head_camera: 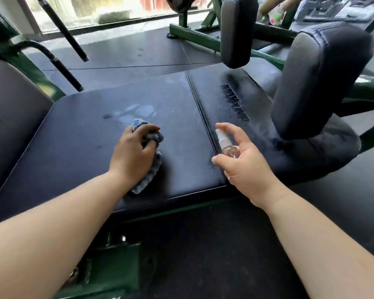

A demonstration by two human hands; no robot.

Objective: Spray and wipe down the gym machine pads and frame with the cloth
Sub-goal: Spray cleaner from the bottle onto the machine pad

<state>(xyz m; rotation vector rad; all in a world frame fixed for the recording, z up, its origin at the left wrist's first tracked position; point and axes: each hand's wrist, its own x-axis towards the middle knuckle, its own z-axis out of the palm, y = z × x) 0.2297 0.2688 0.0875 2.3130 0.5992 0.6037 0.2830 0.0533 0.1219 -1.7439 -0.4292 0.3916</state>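
Near edge of the flat bench pad (pixel 84 160): my left hand (pixel 134 156) curls its fingers round a bunched blue microfibre cloth (pixel 148 181) and presses it to the pad, left of the stitched seam (pixel 201 111). Just right of the seam, my right hand (pixel 244 167) holds a small clear spray bottle (pixel 227 147), index finger on its white nozzle; fine mist hangs beyond it. Mid pad: pale wet patches (pixel 138 110) just past the cloth, and an embossed logo (pixel 235 102) on the right panel. Far right corner: the nearer roller pad (pixel 320 83) and the farther roller pad (pixel 238 31), above the green frame (pixel 203 39).
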